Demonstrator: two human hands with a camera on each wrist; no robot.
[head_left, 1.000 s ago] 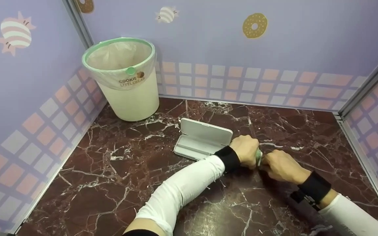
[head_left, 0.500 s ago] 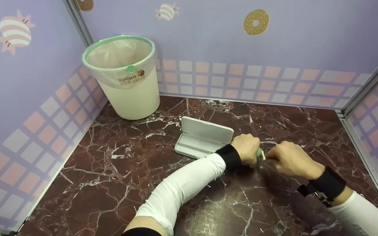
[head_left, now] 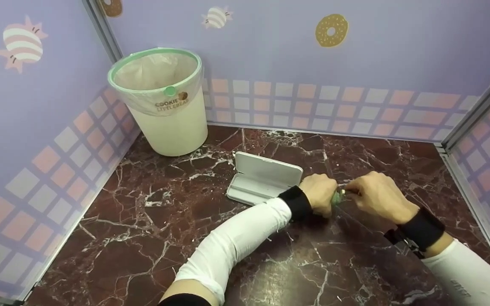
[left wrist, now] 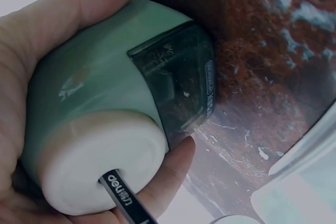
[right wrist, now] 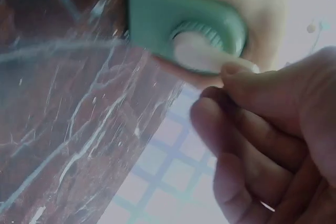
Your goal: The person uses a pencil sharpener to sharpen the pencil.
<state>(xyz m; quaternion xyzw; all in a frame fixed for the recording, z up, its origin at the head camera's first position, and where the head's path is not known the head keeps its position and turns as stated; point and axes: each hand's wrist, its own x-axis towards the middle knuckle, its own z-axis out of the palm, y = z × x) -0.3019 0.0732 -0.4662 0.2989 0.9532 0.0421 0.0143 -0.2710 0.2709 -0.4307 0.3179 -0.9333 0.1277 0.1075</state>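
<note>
My left hand (head_left: pixel 319 194) grips a green hand-crank pencil sharpener (left wrist: pixel 86 85) low over the marbled tabletop, its fingers wrapped round the body. In the left wrist view a dark pencil (left wrist: pixel 125 196) marked "deli" sticks into the hole of the cream front disc. Shavings show through the smoky window (left wrist: pixel 176 85). On the opposite side, my right hand (head_left: pixel 379 197) pinches the end of the white crank handle (right wrist: pixel 202 53) between thumb and forefinger, the other fingers curled below. In the head view, most of the sharpener is hidden behind my left hand.
A white pencil case (head_left: pixel 266 168) lies with its lid up just behind my left wrist. At the back left stands a lined waste bin (head_left: pixel 170 127) with a green rim. Patterned panels (head_left: pixel 270 46) enclose the table. Small white specks dot the surface.
My right hand has swung up and to the right, turning the crank from low beside the sharpener to a higher position. My left hand, the sharpener and the pencil case stay nearly in place.
</note>
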